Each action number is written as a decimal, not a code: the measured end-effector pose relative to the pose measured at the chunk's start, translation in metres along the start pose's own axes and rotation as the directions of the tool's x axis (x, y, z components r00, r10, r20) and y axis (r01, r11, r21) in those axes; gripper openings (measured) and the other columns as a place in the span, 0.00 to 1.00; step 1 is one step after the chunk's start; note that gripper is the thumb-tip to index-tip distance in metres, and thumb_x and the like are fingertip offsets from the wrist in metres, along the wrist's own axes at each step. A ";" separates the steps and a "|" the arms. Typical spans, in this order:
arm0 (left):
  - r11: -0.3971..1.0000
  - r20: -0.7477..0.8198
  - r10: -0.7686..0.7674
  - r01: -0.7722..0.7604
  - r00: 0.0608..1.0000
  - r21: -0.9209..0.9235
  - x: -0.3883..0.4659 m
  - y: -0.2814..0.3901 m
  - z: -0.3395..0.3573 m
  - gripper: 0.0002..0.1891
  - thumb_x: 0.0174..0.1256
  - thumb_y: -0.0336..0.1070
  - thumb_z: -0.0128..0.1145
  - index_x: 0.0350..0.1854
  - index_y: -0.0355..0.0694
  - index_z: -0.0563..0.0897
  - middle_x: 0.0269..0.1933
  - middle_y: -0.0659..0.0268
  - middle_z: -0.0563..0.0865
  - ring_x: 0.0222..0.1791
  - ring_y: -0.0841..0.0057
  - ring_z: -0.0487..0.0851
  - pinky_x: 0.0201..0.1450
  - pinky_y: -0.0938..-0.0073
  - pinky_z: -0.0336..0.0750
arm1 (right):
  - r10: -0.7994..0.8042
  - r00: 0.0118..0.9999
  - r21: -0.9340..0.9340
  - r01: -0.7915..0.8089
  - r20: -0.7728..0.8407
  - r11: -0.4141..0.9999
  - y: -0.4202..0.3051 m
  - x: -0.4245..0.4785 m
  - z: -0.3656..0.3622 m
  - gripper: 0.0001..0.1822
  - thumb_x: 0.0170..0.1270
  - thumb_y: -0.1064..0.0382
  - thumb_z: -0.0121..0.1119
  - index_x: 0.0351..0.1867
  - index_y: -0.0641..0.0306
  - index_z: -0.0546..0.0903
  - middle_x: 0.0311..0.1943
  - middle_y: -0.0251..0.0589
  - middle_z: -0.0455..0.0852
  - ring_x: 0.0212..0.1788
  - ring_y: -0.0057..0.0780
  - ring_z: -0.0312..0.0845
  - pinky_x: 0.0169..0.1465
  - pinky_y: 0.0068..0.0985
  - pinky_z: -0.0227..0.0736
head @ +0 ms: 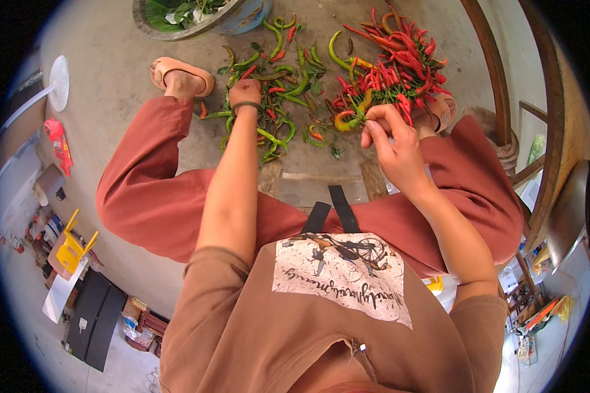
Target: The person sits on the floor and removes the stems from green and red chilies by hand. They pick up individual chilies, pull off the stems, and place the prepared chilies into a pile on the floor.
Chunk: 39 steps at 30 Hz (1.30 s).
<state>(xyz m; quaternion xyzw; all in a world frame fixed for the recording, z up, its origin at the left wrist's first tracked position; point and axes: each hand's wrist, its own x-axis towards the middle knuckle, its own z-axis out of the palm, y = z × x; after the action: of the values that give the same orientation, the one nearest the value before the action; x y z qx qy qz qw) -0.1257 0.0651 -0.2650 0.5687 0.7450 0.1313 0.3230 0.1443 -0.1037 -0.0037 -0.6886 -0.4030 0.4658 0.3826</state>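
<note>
Between my right thumb and fingertips, my right hand (396, 147) pinches a few chili peppers (348, 121) by their stems. These are yellow-green, one turning red at its curved end. Close behind them lies a dense heap of red chili peppers (398, 64), many with green stems lined up. My left hand (246, 92) reaches down into a loose spread of mostly green chili peppers (287, 88) mixed with leaves and some red ones. Its fingers point away and are hidden, so whether they grip anything does not show.
A wide tub (187, 34) holding leaves stands at the top left. My sandalled feet, one in a tan sandal (204, 81), flank the peppers. Wooden legs (494, 73) rise at the right. A red packet (58, 145) and a yellow stool (73, 248) are off to the left.
</note>
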 end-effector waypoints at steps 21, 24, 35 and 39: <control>0.425 0.710 -0.234 0.727 0.664 -0.539 -0.056 -0.004 -0.086 0.14 0.73 0.35 0.62 0.55 0.34 0.84 0.43 0.66 0.88 0.31 0.85 0.77 0.25 0.88 0.67 | -0.031 0.999 0.041 0.030 0.019 0.999 -0.012 0.002 -0.002 0.02 0.73 0.69 0.54 0.43 0.65 0.77 0.22 0.38 0.83 0.25 0.25 0.81 0.31 0.26 0.73; 0.349 0.768 -0.084 0.740 0.635 -0.575 -0.067 0.000 -0.103 0.15 0.77 0.34 0.56 0.59 0.33 0.81 0.48 0.64 0.87 0.33 0.85 0.77 0.28 0.88 0.69 | -0.057 0.998 -0.005 0.057 0.031 0.998 -0.013 -0.004 -0.004 0.03 0.73 0.68 0.55 0.43 0.64 0.77 0.21 0.38 0.84 0.25 0.26 0.82 0.31 0.27 0.74; 0.744 0.675 0.439 0.182 0.594 -0.644 -0.178 0.126 -0.157 0.09 0.65 0.24 0.55 0.46 0.38 0.80 0.49 0.62 0.87 0.44 0.77 0.84 0.45 0.76 0.77 | 0.115 0.993 0.332 -0.110 0.006 0.937 0.011 -0.008 -0.006 0.05 0.75 0.67 0.51 0.44 0.67 0.75 0.25 0.41 0.88 0.25 0.23 0.84 0.30 0.24 0.76; 0.612 0.555 0.716 -0.764 0.423 -0.207 -0.226 0.166 -0.164 0.11 0.53 0.21 0.59 0.39 0.38 0.80 0.50 0.64 0.88 0.47 0.66 0.85 0.47 0.68 0.79 | 0.194 0.976 0.400 -0.218 0.100 0.890 0.017 -0.001 -0.010 0.05 0.76 0.65 0.52 0.45 0.65 0.74 0.30 0.45 0.91 0.26 0.17 0.81 0.27 0.19 0.70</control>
<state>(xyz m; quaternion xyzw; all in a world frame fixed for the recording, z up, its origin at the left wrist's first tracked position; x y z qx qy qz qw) -0.0694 -0.0647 0.0277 0.8592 0.2833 0.0482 0.4232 0.1572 -0.1128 -0.0153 -0.6186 -0.2326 0.5971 0.4547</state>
